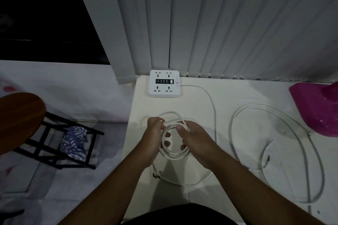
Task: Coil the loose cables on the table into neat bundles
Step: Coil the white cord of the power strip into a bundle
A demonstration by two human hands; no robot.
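leftmost, a round brown wooden stool seat (pixel 18 117) at the frame edge, on a black frame (pixel 60 142); a blue-and-white patterned cloth (pixel 75 142) is draped on the frame's lower rungs. pale floor beneath, dark window above.

next, a white table (pixel 237 197), its left edge running down from the foot of grey vertical blinds (pixel 219 23).

at the table's far left corner, a white square power strip (pixel 164 83), lying flat, four sockets at its corners and a dark row of ports across the middle. its white cord (pixel 213 104) leaves the right side, curves down the table and sweeps round in a wide arc below the hands, resting on the surface.

left hand (pixel 155 133): raised above the table, fingers closed round the left side of a small white coil (pixel 173 140); fingertips show inside the ring. grip is snug, holding several turns together.

coil: a few stacked loops, roughly round, held between both hands over the table's left-centre part. one extra loop stands out above the hands.

right hand (pixel 193 139): closed on the coil's right side, thumb over the top strands, a fingertip visible inside the ring.

further right, a second white cable (pixel 311 144), loose, lying on the table in a large open oval, well apart from the hands; a short dark-tipped end lies inside the oval.

far right, a magenta plastic object (pixel 318 109), glossy, on the table's right edge, partly cut off.

bottom centre, dark clothing of the person.
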